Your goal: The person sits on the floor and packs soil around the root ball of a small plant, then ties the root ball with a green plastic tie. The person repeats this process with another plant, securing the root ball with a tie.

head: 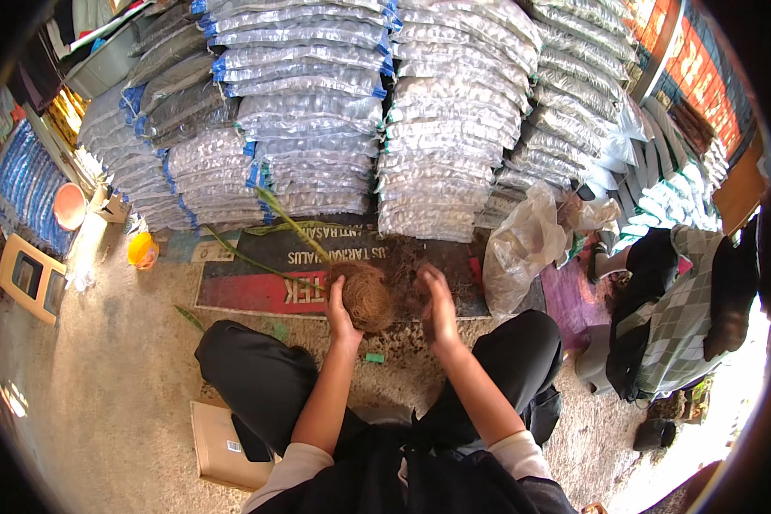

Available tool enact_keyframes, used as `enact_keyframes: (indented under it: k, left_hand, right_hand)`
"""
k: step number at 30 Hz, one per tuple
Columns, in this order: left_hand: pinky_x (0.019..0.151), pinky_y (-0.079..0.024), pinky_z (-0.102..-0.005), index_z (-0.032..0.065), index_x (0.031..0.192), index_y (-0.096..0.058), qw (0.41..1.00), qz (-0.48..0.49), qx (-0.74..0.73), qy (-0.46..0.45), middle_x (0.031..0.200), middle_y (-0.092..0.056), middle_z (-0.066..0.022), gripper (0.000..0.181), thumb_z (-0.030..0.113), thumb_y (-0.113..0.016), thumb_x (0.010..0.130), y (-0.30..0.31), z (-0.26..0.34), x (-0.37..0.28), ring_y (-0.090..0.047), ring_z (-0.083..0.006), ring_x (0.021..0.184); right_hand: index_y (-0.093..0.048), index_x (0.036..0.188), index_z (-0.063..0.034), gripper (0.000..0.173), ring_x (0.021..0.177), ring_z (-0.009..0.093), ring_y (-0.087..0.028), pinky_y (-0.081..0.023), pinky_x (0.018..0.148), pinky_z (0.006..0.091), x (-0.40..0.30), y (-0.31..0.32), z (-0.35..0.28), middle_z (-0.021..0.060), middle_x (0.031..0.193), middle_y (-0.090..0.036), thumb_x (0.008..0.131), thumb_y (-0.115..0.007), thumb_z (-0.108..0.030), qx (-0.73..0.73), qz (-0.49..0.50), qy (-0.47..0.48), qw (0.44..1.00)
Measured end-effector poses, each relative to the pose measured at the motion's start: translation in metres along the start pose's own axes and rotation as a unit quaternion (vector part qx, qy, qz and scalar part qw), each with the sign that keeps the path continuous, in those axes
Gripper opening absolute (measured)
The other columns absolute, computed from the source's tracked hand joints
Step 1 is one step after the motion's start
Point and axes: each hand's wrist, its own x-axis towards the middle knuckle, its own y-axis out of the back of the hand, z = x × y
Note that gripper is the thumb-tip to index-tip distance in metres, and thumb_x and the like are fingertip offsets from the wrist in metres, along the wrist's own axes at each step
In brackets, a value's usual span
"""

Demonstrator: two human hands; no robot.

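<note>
A round brown root ball with matted fibres rests against my left hand, whose thumb and palm hold its near left side. From the ball, long green plant leaves stretch away to the upper left. My right hand is apart from the ball, to its right, with the fingers loosely spread and somewhat blurred. Dark loose roots and soil lie just beyond it, on a flat printed sheet in black and red. Between my forearms, a small green piece lies on the concrete floor.
Tall stacks of filled plastic bags stand beyond the sheet. A clear plastic bag is at its right end. Another person sits at the right. An orange cup, a tan stool and a cardboard box are at left.
</note>
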Motion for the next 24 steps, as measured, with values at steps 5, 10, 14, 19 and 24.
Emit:
enact_keyframes:
  k: [5, 10, 14, 19, 24]
  left_hand:
    - [0.078, -0.046, -0.0419, 0.0031, 0.118, -0.039, 0.987, 0.085, 0.072, -0.12, 0.113, -0.046, -0.0109, 0.055, 0.037, -0.055, 0.078, -0.016, -0.005, -0.014, -0.052, -0.026, 0.099]
    - [0.084, -0.043, -0.0432, 0.0061, 0.132, -0.019, 0.996, -0.01, -0.028, -0.083, 0.121, -0.037, -0.0148, 0.073, 0.027, -0.061, 0.076, 0.01, -0.01, 0.007, -0.041, -0.0263, 0.11]
    - [0.083, -0.045, -0.0402, 0.0055, 0.126, -0.029, 0.996, -0.01, 0.007, -0.086, 0.117, -0.042, -0.0139, 0.06, 0.025, -0.059, 0.078, 0.001, -0.015, -0.001, -0.046, -0.026, 0.106]
    - [0.081, -0.045, -0.042, 0.008, 0.117, -0.041, 0.996, -0.052, -0.074, -0.019, 0.11, -0.048, -0.0098, 0.047, 0.034, -0.053, 0.079, -0.01, -0.002, -0.009, -0.05, -0.0251, 0.101]
    - [0.082, -0.043, -0.044, 0.0088, 0.114, -0.043, 0.991, -0.044, -0.13, -0.006, 0.109, -0.049, -0.0089, 0.049, 0.044, -0.047, 0.08, -0.015, 0.021, -0.011, -0.049, -0.0256, 0.101]
  right_hand:
    - [-0.037, 0.125, -0.0094, 0.057, 0.116, 0.024, -0.037, -0.028, 0.097, 0.0403, -0.003, -0.015, 0.041, 0.0099, 0.125, -0.041, 0.082, -0.048, -0.044, 0.13, -0.132, -0.222, 0.957]
    - [-0.038, 0.125, -0.0106, 0.064, 0.116, 0.026, -0.038, -0.028, 0.097, 0.0434, 0.004, -0.028, 0.022, 0.0088, 0.127, -0.04, 0.078, -0.048, -0.053, 0.229, -0.147, -0.31, 0.911]
    - [-0.038, 0.125, -0.012, 0.067, 0.116, 0.026, -0.039, -0.028, 0.096, 0.046, 0.01, -0.02, 0.014, 0.0085, 0.126, -0.041, 0.076, -0.05, -0.055, 0.164, -0.157, -0.291, 0.929]
    - [-0.039, 0.124, -0.0097, 0.067, 0.112, 0.026, -0.041, -0.029, 0.095, 0.0464, 0.022, 0.006, 0.025, 0.0094, 0.122, -0.043, 0.075, -0.052, -0.053, 0.192, -0.137, -0.285, 0.929]
    - [-0.046, 0.112, -0.0043, 0.046, 0.101, 0.022, -0.048, -0.039, 0.087, 0.0402, 0.015, 0.012, 0.029, 0.0089, 0.106, -0.05, 0.077, -0.059, -0.032, 0.18, -0.127, -0.289, 0.932]
